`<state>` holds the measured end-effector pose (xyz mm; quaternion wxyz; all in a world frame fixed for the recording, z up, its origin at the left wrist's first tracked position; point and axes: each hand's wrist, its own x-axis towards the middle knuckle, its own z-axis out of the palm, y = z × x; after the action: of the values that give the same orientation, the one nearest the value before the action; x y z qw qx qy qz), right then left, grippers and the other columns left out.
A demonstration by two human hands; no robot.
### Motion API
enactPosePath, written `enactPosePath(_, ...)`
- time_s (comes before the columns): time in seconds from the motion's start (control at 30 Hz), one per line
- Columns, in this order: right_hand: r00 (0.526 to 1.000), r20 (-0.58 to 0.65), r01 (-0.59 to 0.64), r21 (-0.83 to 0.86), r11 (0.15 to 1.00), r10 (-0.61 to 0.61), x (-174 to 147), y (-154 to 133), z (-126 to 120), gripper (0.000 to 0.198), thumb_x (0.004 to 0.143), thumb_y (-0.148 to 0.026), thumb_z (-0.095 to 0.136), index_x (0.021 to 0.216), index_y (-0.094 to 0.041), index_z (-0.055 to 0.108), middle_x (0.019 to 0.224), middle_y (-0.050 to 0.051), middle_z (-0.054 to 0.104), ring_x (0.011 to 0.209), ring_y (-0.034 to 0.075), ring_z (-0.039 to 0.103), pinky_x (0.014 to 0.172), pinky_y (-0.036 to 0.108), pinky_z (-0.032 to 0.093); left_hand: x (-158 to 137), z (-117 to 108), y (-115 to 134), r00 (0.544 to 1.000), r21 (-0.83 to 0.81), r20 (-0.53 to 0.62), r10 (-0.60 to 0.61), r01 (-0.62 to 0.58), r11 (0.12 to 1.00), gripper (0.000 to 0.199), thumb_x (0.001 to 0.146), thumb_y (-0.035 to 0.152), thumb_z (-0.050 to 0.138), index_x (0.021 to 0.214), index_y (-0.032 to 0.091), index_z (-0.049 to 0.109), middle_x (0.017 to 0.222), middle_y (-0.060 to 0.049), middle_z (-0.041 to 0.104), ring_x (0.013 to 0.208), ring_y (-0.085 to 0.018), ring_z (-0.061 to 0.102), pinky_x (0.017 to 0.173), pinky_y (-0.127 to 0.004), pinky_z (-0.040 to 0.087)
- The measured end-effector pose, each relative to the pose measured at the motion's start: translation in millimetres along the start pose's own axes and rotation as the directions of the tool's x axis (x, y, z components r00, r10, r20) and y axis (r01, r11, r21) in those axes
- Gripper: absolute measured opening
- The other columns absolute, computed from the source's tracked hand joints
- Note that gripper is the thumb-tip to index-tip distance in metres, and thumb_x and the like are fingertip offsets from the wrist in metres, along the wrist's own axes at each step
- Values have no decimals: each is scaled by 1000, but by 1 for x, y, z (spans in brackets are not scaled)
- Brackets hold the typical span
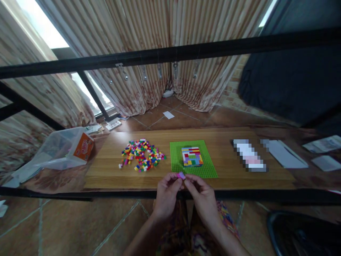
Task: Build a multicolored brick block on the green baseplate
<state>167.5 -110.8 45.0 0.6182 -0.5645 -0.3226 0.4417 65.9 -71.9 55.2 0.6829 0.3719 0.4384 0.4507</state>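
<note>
Toy bricks, with two bare hands, on a wood-grained counter [223, 160]. Item: one small brick piece [181, 175], pink and purple, raised just off the near edge of the green baseplate; whether it is a single brick or two joined is too small to tell. Left hand [167, 193]: thumb and fingers pinching the pink side of the piece. Right hand [204, 196]: thumb and fingers pinching its purple side, the fingertips of both hands close together. Item: green baseplate [209, 168], studded, flat on the counter beyond the hands. Item: brick structure [192, 156], squarish, in red, white, yellow, blue, purple, orange and green, standing on the middle of the baseplate. Item: loose brick pile [150, 156], many colours, spread to the left of the baseplate, apart from it. Item: translucent plastic bin [57, 138], with an orange label [83, 145], near the counter's left end. Item: oblong object [249, 155], pixelated, lying toward the right of the counter. Item: white sheet [286, 153], further right. Background: striped curtains [144, 32], a black rail [160, 55] running across before them, and a small white paper [168, 115] on the tiled floor [106, 220].
</note>
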Motion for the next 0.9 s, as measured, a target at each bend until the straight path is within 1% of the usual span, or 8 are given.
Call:
enactPosePath(0.13,1000,-9,-16,56,998,16,2,-6,-2,24,74,-41,72,88,-22,73,77,2,72,72,18,65,70,32,54,-2,4,4,999,-5,19,41,-41,999,18,71,29,75,79,14,67,72,0,67,65,-10,60,69,-24,53)
enactPosePath(0.4,999,-22,-34,33,999,35,3,-8,-4,22,74,-42,72,79,-21,72,77,2,73,71,17,64,70,30,52,-6,5,4,995,77,61,84,-88,993,17,77,30,70,83,14,67,78,-2,68,74,-13,62,73,-25,52)
enactPosePath(0.5,1000,-5,-21,14,1000,22,3,-10,-6,20,75,-41,72,81,-21,73,80,2,73,76,17,66,73,29,52,-7,2,1,985,136,123,118,-134,982,15,81,30,67,85,15,66,82,-3,69,80,-15,63,79,-26,51)
enactPosePath(0.57,1000,9,-5,-6,1000,5,3,-11,-7,18,76,-39,72,81,-22,73,81,2,73,78,17,65,74,29,51,-8,-1,0,976,197,169,135,-168,966,16,84,31,63,88,16,66,84,-4,69,81,-16,63,79,-27,50)
enactPosePath(0.63,1000,7,3,-10,1000,-3,4,-10,-6,16,76,-37,71,79,-22,74,79,2,72,77,16,64,73,28,50,-8,-3,-1,973,259,184,142,-188,948,16,86,32,61,89,17,65,85,-4,68,81,-16,63,79,-26,50)
enactPosePath(0.77,997,-79,-10,114,993,20,4,-6,1,14,71,-36,75,75,-22,75,75,1,70,72,15,63,69,27,50,-8,-3,-1,972,308,200,120,-179,934,19,86,35,59,93,18,66,87,-4,69,81,-17,63,78,-26,50)
enactPosePath(0.83,991,-118,-33,199,980,57,4,-4,5,15,67,-36,78,71,-22,75,71,1,69,69,15,62,66,26,50,-8,-1,0,973,331,194,123,-183,926,21,86,36,58,92,17,66,84,-4,69,77,-16,62,74,-25,50)
enactPosePath(0.9,988,-125,-56,246,968,89,4,-3,7,16,64,-37,80,67,-21,74,67,0,68,66,14,61,65,26,50,-7,0,1,975,366,179,130,-189,911,21,86,36,58,89,17,67,80,-3,68,74,-16,61,71,-25,49)
